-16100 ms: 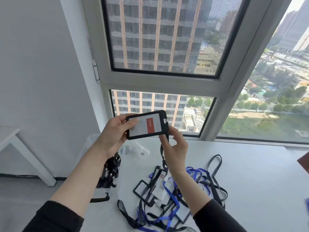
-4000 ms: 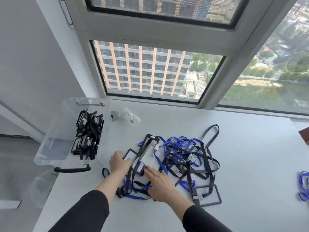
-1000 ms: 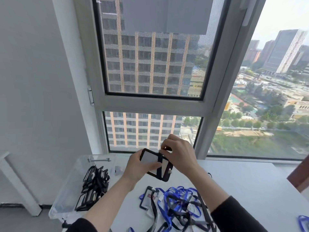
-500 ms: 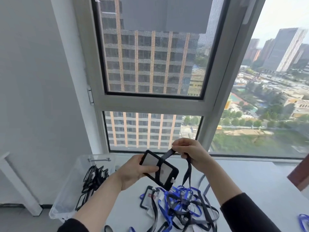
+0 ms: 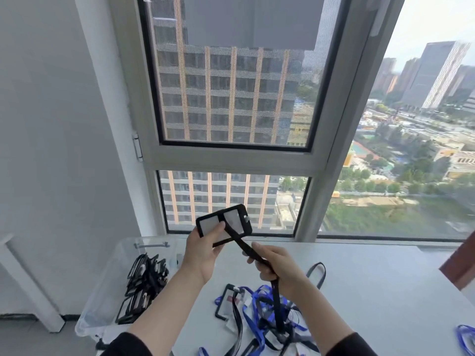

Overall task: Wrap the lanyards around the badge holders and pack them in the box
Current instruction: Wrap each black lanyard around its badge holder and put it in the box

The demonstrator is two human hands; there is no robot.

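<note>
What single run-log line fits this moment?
left hand: holds badge holder | right hand: grips black lanyard | box: partly filled

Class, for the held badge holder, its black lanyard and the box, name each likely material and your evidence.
The badge holder: probably rigid plastic, matte black frame round a pale window; stays flat. The lanyard: seemingly woven fabric, matte; a flat band that bends limply. The box: clear plastic, slightly glossy; packed holders show through its wall.

I see a white table [image 5: 372, 291] below a big grey-framed window [image 5: 231, 160] — a high-rise [image 5: 231, 98] fills its glass. Plain wall [image 5: 51, 124] on my left, a brown edge [image 5: 460, 263] far right.
</note>
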